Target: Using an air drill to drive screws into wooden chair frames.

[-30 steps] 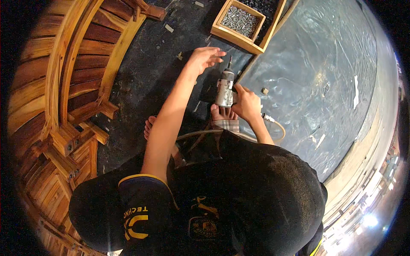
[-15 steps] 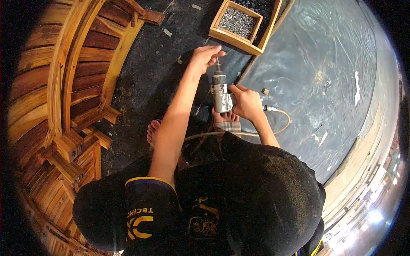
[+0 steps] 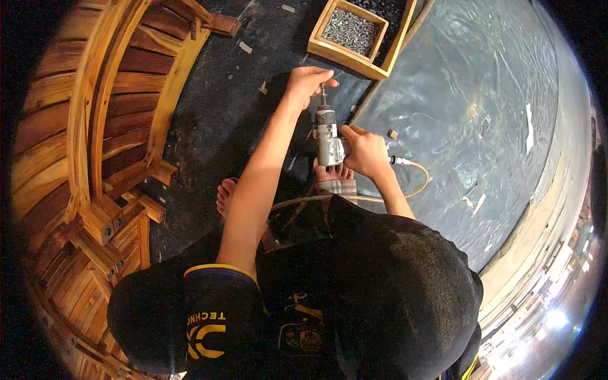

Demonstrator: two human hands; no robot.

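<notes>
My right hand (image 3: 366,152) is wrapped round the grip of a silver and black air screwdriver (image 3: 327,139), whose long bit points away from me. At the bit's tip, the fingers of my left hand (image 3: 308,84) are pinched together. Whatever they hold there is too small and too hidden to make out. Past my left hand stands a small wooden box (image 3: 345,55) filled with many silver screws (image 3: 349,31). It sits inside a larger wooden tray (image 3: 405,47) that also holds dark small pieces.
An air hose (image 3: 419,172) loops from the tool back across my legs. Slatted wooden furniture (image 3: 82,120) stands along the left. Dark sheeting (image 3: 215,107) covers the floor, with shiny plastic sheet (image 3: 456,126) to the right. A small wooden block (image 3: 393,134) lies near my right hand. My bare feet (image 3: 332,172) are below the tool.
My left hand has shifted very slightly to the right at the bit's tip. The air screwdriver and my right hand stay practically in place.
</notes>
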